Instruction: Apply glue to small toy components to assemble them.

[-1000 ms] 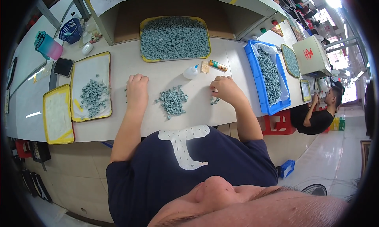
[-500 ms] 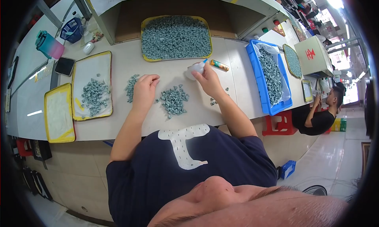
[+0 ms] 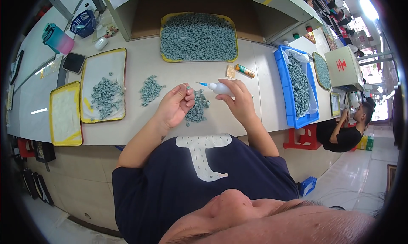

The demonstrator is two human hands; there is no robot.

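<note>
My left hand (image 3: 175,106) is turned partly palm up, its fingers curled, with a small blue-green piece (image 3: 188,87) pinched at the fingertips. In my right hand (image 3: 242,101) lies a white squeeze bottle (image 3: 220,89), tilted so that its blue needle tip (image 3: 202,84) points left toward that piece. A small gap parts the tip from the piece. Beneath and between my hands is a loose pile of similar blue-green pieces (image 3: 196,112), partly hidden by my left hand. Another small pile (image 3: 151,90) lies to the left of my left hand.
At the left are a yellow-rimmed tray (image 3: 103,58) bearing more pieces, a second yellow-rimmed tray (image 3: 63,114) and a phone (image 3: 74,62). A full tray (image 3: 199,60) stands at the back. By my right hand lie a tube (image 3: 245,70) and a tan block (image 3: 230,71); a blue bin (image 3: 313,95) stands beyond.
My left hand has turned and moved right, now with a piece at its fingertips. My right hand has lowered the bottle and tipped its needle to the left. The tan block has come into sight.
</note>
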